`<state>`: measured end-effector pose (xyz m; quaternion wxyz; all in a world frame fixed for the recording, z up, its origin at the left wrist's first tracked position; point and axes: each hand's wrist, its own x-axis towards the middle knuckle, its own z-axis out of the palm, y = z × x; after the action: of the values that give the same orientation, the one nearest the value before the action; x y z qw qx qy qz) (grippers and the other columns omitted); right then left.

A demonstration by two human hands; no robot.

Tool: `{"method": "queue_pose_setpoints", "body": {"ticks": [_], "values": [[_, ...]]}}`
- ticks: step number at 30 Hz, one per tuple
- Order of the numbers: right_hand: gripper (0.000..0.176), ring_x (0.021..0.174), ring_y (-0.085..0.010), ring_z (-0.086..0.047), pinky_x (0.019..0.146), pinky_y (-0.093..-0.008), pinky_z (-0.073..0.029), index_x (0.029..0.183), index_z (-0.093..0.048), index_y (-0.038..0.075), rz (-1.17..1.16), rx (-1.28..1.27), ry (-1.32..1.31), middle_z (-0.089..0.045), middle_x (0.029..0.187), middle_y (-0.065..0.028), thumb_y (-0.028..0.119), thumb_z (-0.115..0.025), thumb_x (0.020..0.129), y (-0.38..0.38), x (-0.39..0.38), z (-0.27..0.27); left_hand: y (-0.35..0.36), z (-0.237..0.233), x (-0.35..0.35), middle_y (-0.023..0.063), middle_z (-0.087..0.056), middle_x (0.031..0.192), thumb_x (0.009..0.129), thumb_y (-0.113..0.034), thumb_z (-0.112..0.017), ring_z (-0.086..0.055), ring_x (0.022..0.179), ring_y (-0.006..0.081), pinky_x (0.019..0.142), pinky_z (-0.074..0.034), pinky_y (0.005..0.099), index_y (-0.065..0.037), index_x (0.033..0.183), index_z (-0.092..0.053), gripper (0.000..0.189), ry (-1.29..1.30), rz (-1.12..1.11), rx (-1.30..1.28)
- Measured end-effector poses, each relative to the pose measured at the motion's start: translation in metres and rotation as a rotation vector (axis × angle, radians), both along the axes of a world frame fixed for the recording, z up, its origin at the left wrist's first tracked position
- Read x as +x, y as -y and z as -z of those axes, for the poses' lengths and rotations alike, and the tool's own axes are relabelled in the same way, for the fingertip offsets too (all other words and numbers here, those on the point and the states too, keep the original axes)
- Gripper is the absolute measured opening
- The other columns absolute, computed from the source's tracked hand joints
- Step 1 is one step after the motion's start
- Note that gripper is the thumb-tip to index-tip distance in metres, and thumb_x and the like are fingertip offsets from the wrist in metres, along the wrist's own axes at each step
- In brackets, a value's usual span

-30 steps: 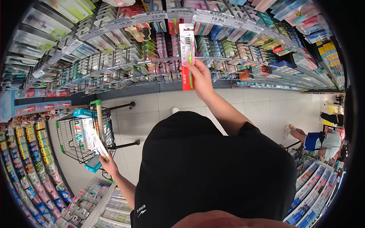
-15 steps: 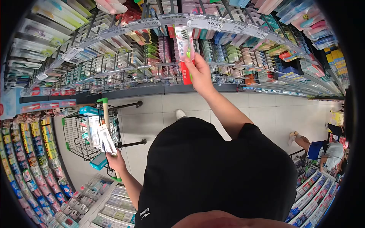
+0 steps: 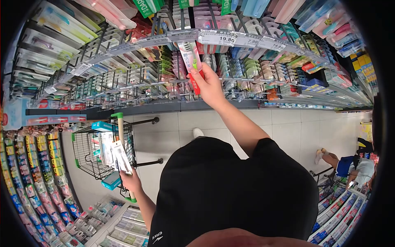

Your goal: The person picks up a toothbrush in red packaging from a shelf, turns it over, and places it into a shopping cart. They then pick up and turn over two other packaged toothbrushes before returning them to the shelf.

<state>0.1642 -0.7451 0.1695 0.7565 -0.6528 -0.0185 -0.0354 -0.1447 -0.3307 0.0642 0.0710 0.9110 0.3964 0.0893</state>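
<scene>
My right hand [image 3: 209, 84] grips the lower end of a packaged toothbrush [image 3: 191, 59], its thumb across the front. The pack is white and pink with a red lower end, and a green handle and dark bristles show. It tilts to the left just in front of the shelf's price rail. My left hand [image 3: 131, 180] is closed around the lower end of a slim white package [image 3: 121, 157], beside the pale handle of the shopping cart [image 3: 120, 127]. A dark, brush-like shape shows on this package, but the fingers hide its lower part.
Hanging packs fill the shelf [image 3: 135, 103] ahead, below price labels [image 3: 220, 38]. Boxes lie in the cart, including a teal box [image 3: 111, 180]. More racks [image 3: 37, 181] stand at left. Another person [image 3: 349, 168] bends beside a cart at far right. Tiled floor [image 3: 164, 142] lies between.
The toothbrush pack in my right hand has tilted further left. My left hand still holds the white package by the cart. The view has shifted slightly, so the shelf appears lower.
</scene>
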Motion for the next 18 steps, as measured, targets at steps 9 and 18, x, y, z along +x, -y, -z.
{"method": "queue_pose_setpoints", "body": {"ticks": [9, 18], "values": [[0.017, 0.079, -0.0063, -0.062, 0.07, -0.0245, -0.05, 0.108, -0.059, 0.005, 0.042, -0.016, 0.026, -0.069, 0.091, -0.0025, 0.021, -0.057, 0.107, -0.016, 0.001, -0.001, -0.003, 0.012, -0.002, 0.0204, -0.071, 0.104, 0.084, -0.045, -0.077, -0.068, 0.094, 0.0433, 0.081, -0.052, 0.0518, 0.0, 0.117, -0.059, 0.058, 0.049, 0.065, 0.077], [0.022, 0.064, -0.0068, -0.061, 0.057, -0.0249, -0.047, 0.101, -0.061, 0.003, 0.105, 0.148, 0.037, -0.067, 0.077, -0.0028, 0.024, -0.061, 0.104, -0.023, -0.004, -0.015, -0.004, 0.015, -0.002, 0.0211, -0.07, 0.106, 0.084, -0.045, -0.076, -0.067, 0.096, 0.0438, 0.082, -0.051, 0.0524, 0.001, 0.12, -0.058, 0.062, -0.013, 0.041, 0.06]]}}
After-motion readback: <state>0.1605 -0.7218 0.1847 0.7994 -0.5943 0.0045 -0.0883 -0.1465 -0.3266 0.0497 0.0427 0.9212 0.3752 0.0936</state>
